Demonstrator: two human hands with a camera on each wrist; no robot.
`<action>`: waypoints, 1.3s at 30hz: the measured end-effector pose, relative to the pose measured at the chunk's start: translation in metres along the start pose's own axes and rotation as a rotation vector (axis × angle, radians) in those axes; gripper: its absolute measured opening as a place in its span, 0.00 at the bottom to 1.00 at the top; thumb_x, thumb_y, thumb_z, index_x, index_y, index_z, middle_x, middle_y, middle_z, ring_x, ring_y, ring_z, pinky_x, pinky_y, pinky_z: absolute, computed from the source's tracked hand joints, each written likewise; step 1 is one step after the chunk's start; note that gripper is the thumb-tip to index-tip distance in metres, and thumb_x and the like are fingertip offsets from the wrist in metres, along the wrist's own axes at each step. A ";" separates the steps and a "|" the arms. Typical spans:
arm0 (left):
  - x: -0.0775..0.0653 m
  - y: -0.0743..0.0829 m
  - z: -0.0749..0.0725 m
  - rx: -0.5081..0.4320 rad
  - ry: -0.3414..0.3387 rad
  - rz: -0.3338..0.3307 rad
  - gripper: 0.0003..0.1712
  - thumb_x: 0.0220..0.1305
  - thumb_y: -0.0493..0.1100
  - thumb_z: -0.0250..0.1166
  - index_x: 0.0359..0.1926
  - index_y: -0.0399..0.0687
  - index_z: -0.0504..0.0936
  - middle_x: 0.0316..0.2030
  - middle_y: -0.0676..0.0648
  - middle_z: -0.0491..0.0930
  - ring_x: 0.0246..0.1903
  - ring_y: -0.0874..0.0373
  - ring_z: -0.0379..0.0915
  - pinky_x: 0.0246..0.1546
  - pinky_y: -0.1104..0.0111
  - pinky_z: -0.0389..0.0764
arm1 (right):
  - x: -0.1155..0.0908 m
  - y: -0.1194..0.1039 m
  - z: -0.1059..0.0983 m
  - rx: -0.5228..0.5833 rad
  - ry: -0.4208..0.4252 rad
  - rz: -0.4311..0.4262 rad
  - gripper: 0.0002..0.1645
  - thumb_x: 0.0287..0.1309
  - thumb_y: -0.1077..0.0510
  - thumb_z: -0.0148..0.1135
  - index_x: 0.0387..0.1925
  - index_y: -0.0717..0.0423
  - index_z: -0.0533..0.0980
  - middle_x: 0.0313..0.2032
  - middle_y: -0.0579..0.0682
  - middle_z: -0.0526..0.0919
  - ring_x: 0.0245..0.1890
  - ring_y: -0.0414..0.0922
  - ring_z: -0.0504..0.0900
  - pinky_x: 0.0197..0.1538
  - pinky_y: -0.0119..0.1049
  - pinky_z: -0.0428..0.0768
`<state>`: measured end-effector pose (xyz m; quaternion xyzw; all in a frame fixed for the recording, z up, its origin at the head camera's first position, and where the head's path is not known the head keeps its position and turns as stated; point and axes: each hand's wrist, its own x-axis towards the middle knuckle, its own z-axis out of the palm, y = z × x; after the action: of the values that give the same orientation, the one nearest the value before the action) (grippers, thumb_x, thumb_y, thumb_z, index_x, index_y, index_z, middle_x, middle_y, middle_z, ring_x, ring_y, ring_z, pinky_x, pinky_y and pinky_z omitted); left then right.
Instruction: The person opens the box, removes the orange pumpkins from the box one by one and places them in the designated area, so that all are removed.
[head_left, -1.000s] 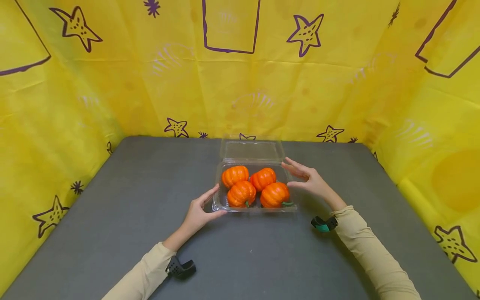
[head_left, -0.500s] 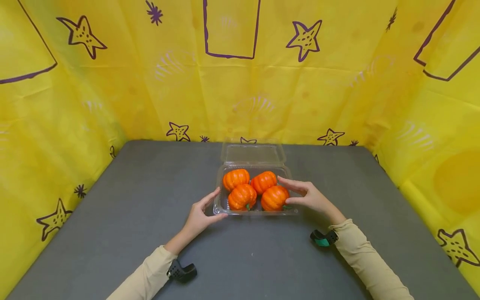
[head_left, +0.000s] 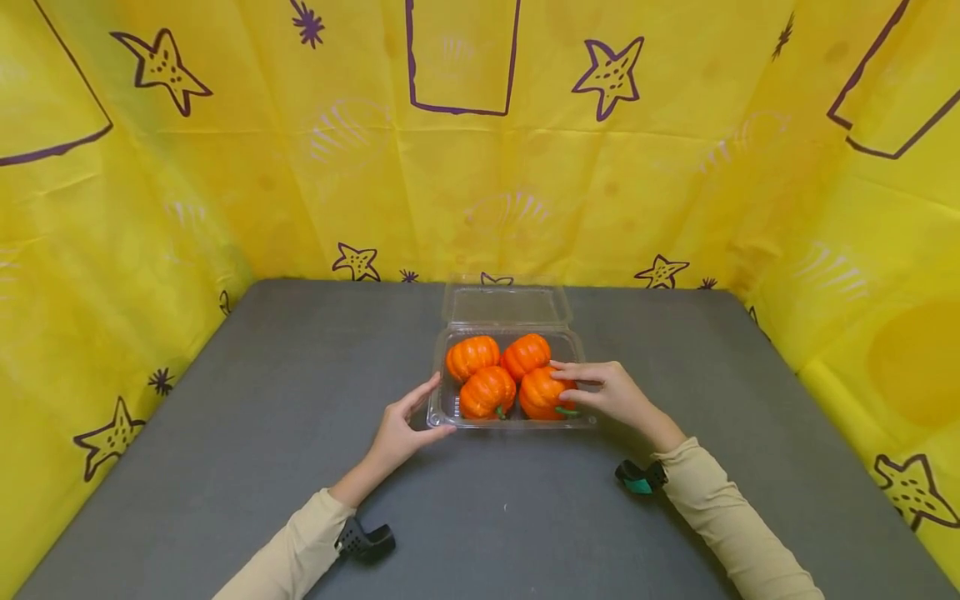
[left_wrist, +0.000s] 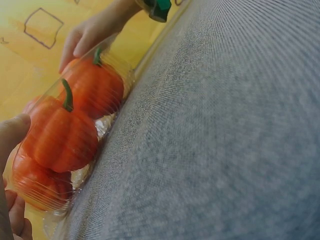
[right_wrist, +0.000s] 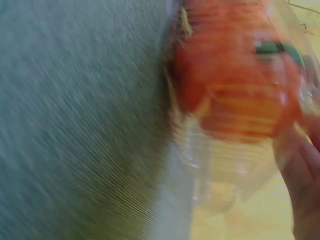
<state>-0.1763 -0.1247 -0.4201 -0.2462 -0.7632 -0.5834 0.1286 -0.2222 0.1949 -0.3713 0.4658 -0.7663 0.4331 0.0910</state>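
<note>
A clear plastic clamshell container [head_left: 512, 423] stands on the table, its lid [head_left: 507, 307] folded back behind it. Several small orange pumpkins with green stems fill its base, among them the front left pumpkin [head_left: 486, 395] and front right pumpkin [head_left: 537, 395]. My left hand [head_left: 395, 429] holds the container's left front corner, thumb at the front rim and fingers along the left wall. My right hand [head_left: 617, 395] reaches over the right wall. Its fairly straight fingers and thumb touch the front right pumpkin from above and the right. The right wrist view is blurred.
The dark grey table [head_left: 300, 358] extends around the container. Yellow cloth [head_left: 480, 192] printed with starfish encloses its back and sides. A dark band [head_left: 365, 540] is on the left wrist and a black-green band [head_left: 641, 477] on the right.
My right hand has moved from the container's right wall inward onto the front right pumpkin. The pumpkins have shifted slightly in the base. My left hand stays at its corner.
</note>
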 end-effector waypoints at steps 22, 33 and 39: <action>0.000 0.001 0.002 -0.014 -0.007 -0.015 0.39 0.37 0.26 0.72 0.54 0.22 0.66 0.54 0.30 0.66 0.54 0.41 0.62 0.53 0.73 0.61 | -0.010 0.030 0.002 -0.210 -0.142 -0.012 0.43 0.31 0.69 0.74 0.57 0.61 0.69 0.55 0.56 0.71 0.55 0.49 0.69 0.52 0.33 0.70; 0.000 0.001 0.001 -0.009 -0.004 -0.015 0.39 0.37 0.26 0.72 0.54 0.22 0.66 0.53 0.30 0.67 0.54 0.41 0.62 0.53 0.71 0.62 | -0.002 0.032 0.007 -0.220 -0.085 0.003 0.41 0.28 0.62 0.77 0.52 0.63 0.72 0.47 0.55 0.71 0.48 0.51 0.70 0.48 0.43 0.72; 0.000 0.001 0.000 -0.008 -0.005 -0.005 0.39 0.37 0.25 0.72 0.54 0.21 0.66 0.53 0.30 0.66 0.54 0.41 0.62 0.53 0.71 0.62 | -0.001 0.033 0.010 -0.109 -0.077 0.085 0.36 0.27 0.63 0.78 0.45 0.61 0.73 0.54 0.60 0.70 0.55 0.56 0.66 0.55 0.43 0.65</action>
<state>-0.1759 -0.1243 -0.4187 -0.2465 -0.7618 -0.5860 0.1243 -0.2452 0.1944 -0.3965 0.4434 -0.8108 0.3759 0.0682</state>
